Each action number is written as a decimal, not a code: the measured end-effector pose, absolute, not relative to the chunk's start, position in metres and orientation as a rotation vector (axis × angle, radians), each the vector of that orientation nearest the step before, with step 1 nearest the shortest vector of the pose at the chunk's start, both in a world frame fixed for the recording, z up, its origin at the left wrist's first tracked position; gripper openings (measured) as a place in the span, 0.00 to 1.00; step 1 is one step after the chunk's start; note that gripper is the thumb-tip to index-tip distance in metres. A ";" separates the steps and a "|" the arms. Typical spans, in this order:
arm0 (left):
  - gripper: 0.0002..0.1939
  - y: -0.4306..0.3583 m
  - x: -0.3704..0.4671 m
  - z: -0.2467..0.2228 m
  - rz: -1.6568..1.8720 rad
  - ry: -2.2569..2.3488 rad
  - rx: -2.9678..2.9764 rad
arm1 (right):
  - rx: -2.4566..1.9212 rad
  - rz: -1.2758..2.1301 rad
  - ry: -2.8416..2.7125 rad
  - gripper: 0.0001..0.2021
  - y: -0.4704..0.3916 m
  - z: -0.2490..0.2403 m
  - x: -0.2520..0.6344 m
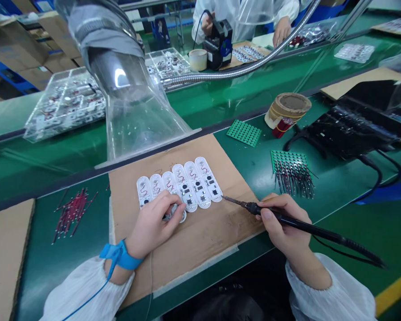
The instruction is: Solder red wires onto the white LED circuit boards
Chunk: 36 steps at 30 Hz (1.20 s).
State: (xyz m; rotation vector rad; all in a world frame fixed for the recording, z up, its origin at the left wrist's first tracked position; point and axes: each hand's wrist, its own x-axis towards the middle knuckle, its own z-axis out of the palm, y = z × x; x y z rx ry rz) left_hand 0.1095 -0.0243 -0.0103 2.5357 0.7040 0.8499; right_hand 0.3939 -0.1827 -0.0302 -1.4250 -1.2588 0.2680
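A row of several white oblong circuit boards (196,185) with black chips and thin red wires lies on a brown cardboard sheet (200,240). My left hand (157,216), a blue strap round its wrist, rests over the row's near left end. Its thumb and forefinger are pinched together, and what they hold is hidden. A thin strand (150,276) trails below this hand. In my right hand (285,223) is a black soldering iron (294,221), gripped like a pen. Its tip points left, close to the lower end of the rightmost board; contact I cannot tell.
Red-black wires (74,211) lie at left. At right are a green board (243,132), a wired green board (293,171), a tape roll (287,111) and black bags (354,120). A clear fume hood (137,111) stands behind the cardboard. A co-worker (240,18) works opposite.
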 end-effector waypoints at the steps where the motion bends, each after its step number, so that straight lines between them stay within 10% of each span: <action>1: 0.06 -0.024 0.110 -0.010 0.845 0.699 2.537 | -1.422 0.265 -1.265 0.06 -0.183 -0.030 0.394; 36: 0.06 -0.024 0.110 -0.010 0.838 0.700 2.506 | -1.448 0.303 -1.392 0.01 -0.186 -0.033 0.395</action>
